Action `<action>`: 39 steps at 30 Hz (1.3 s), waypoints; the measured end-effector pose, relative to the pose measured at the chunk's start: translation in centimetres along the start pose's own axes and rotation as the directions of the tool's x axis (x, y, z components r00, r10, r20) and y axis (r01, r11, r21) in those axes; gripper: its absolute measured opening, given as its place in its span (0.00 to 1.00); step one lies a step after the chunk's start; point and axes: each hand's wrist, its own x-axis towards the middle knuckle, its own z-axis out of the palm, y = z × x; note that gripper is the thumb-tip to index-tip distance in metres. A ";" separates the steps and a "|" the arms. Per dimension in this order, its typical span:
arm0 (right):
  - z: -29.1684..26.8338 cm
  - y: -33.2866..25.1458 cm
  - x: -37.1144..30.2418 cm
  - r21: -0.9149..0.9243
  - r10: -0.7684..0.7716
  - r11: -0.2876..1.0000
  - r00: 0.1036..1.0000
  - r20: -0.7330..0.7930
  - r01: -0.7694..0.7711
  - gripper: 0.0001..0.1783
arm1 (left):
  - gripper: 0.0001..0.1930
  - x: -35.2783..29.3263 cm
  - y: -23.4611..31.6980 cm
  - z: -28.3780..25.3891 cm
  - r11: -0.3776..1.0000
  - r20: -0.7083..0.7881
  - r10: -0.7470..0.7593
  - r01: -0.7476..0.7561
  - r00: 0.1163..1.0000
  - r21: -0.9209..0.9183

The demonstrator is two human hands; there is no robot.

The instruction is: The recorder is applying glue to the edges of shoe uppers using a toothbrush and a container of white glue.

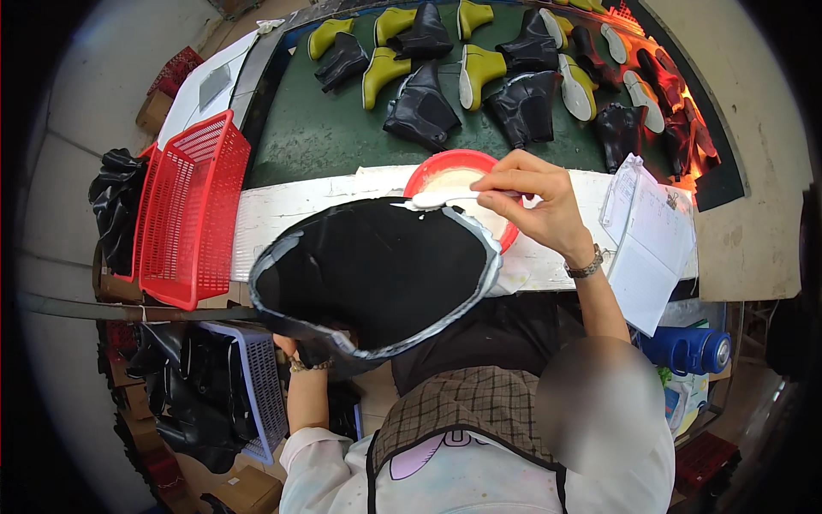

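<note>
My right hand (535,201) pinches a white-handled brush (445,198), its white-coated head on the far rim of a black boot upper (377,265). The upper's wide oval opening faces up, with a whitish wet band of what looks like glue around most of its edge. My left hand (287,344) supports the upper at the near left; its fingers are mostly hidden behind the black material. Just beyond the upper, partly under my right hand, is a red bowl (418,173) of creamy white liquid.
Olive boot lasts (484,73) and black boot uppers (421,107) stand across the green conveyor (300,141), with an orange glow at right. Red baskets (195,214) are at left, a lilac crate (257,385) below. An open notebook (651,248) and blue bottle (685,349) lie right.
</note>
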 end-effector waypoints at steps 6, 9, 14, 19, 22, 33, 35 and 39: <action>-1.4 0.4 -2.5 0.018 0.168 0.985 0.984 0.049 -0.170 0.07 | 0.47 0.1 0.4 0.0 1.000 -0.013 -0.027 0.027 1.000 0.004; 0.0 0.2 -1.2 0.063 0.072 0.995 0.996 0.044 -0.075 0.08 | 0.48 -0.3 0.3 0.5 0.998 -0.021 -0.063 0.063 0.998 -0.006; 1.6 -1.0 1.8 0.206 0.005 0.978 0.995 0.101 -0.026 0.08 | 0.49 2.0 -0.4 0.3 0.995 -0.026 -0.102 0.102 0.994 -0.018; 0.3 0.3 0.7 0.111 0.056 0.992 0.994 0.098 -0.067 0.07 | 0.50 -1.2 -0.3 1.3 0.994 -0.055 -0.113 0.112 0.992 -0.013; -0.5 1.2 -1.3 0.099 0.108 0.988 0.991 0.083 -0.116 0.07 | 0.51 -1.7 0.0 1.6 0.993 -0.066 -0.120 0.120 0.990 -0.015; 2.6 -0.9 3.2 0.219 -0.036 0.976 0.994 0.107 0.012 0.08 | 0.54 2.8 -0.7 1.4 0.979 -0.094 -0.201 0.199 0.975 -0.035; 1.9 -0.9 3.4 0.168 -0.059 0.985 0.993 0.104 0.041 0.08 | 0.54 1.9 -1.1 1.9 0.980 -0.108 -0.197 0.195 0.974 -0.033; 1.1 -1.1 3.3 0.055 -0.066 0.997 0.987 0.145 0.059 0.09 | 0.56 2.6 -1.8 2.4 0.983 -0.144 -0.181 0.178 0.973 -0.034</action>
